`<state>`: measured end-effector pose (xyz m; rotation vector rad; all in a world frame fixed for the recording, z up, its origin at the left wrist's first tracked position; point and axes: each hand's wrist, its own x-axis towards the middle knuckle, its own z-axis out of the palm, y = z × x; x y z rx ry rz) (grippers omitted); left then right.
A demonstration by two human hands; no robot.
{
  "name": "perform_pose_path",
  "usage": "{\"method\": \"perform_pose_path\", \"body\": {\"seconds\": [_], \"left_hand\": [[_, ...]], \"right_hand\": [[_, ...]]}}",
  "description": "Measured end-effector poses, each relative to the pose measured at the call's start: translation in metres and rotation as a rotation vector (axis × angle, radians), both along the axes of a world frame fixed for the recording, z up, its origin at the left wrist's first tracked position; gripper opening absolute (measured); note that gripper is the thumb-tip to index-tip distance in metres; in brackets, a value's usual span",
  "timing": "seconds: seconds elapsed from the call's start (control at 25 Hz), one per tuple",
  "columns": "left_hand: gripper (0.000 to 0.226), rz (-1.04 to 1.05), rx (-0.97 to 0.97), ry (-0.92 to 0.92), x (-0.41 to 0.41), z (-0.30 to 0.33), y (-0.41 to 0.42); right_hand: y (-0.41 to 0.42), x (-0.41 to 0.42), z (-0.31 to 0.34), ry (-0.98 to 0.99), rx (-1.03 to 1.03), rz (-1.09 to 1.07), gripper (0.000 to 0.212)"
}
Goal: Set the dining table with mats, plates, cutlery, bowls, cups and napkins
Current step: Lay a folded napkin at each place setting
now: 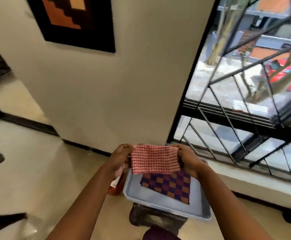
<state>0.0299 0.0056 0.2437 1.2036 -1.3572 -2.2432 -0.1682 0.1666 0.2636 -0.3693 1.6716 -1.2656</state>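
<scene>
Holding a red-and-white checked napkin (154, 159) stretched between both hands, above the far end of a pale blue tray (200, 203). Left hand (119, 159) pinches the napkin's left edge, fingers curled around the cloth. Right hand (188, 159) grips the right edge the same way, thumb at the top corner. Napkin looks folded and hangs roughly flat, tilted slightly toward the camera, clear of the tray.

Tray sits on a dark low stool (156, 219), not on a bench; the stool stands on a cream tiled floor (37, 179). Inside the tray lies a second folded cloth (167, 186), checked purple and orange, flat on the tray base, toward the right and far side. Its upper edge is hidden by the held napkin.

Just left of the tray, below the left hand, a red-orange object (116, 187) with a white piece on it; can't tell what it is, mostly hidden by the wrist.

Surroundings: cream wall ahead with a dark framed artwork (77, 19) in orange and tan blocks. To the right, a window with a black metal grille (241, 101), street and a red vehicle (283, 71) outside. Frame is motion-blurred, especially at the edges. Dark skirting runs along the wall base.
</scene>
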Motion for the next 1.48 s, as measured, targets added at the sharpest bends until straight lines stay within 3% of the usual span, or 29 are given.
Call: {"method": "perform_pose_path", "body": {"seconds": [0.12, 0.28, 0.44, 0.52, 0.68, 0.96, 1.24, 1.36, 1.48], "left_hand": [[0.053, 0.195, -0.073, -0.001, 0.034, -0.002, -0.003], [0.048, 0.442, -0.169, -0.031, 0.086, 0.009, 0.013], [0.028, 0.662, -0.191, -0.098, 0.14, 0.008, 0.049], [0.028, 0.821, -0.159, -0.085, 0.174, 0.0, 0.078], [0.044, 1.159, -0.155, -0.112, 0.233, -0.023, 0.145], [0.053, 1.648, -0.209, -0.354, 0.298, -0.023, 0.262], [0.055, 1.941, -0.255, -0.711, 0.381, 0.01, 0.353], [0.053, 2.067, -0.297, -0.724, 0.415, 0.036, 0.386], [0.05, 2.155, -0.353, -0.781, 0.462, 0.062, 0.43]], "right_hand": [[-0.035, 0.014, 0.002, -0.247, -0.035, 0.086, 0.031], [-0.083, 0.045, 0.004, -0.399, 0.052, 0.343, 0.057], [-0.121, 0.102, -0.01, -0.108, 0.051, 0.687, 0.04], [-0.131, 0.142, -0.016, 0.019, 0.016, 0.857, 0.038], [-0.132, 0.225, -0.028, 0.08, -0.059, 1.06, 0.028], [-0.088, 0.37, -0.054, 0.157, -0.099, 1.439, 0.031], [-0.028, 0.52, -0.025, -0.042, -0.101, 1.708, 0.037], [0.004, 0.584, -0.016, -0.115, -0.101, 1.789, 0.031], [0.046, 0.654, -0.003, -0.304, -0.054, 1.857, 0.043]]}}
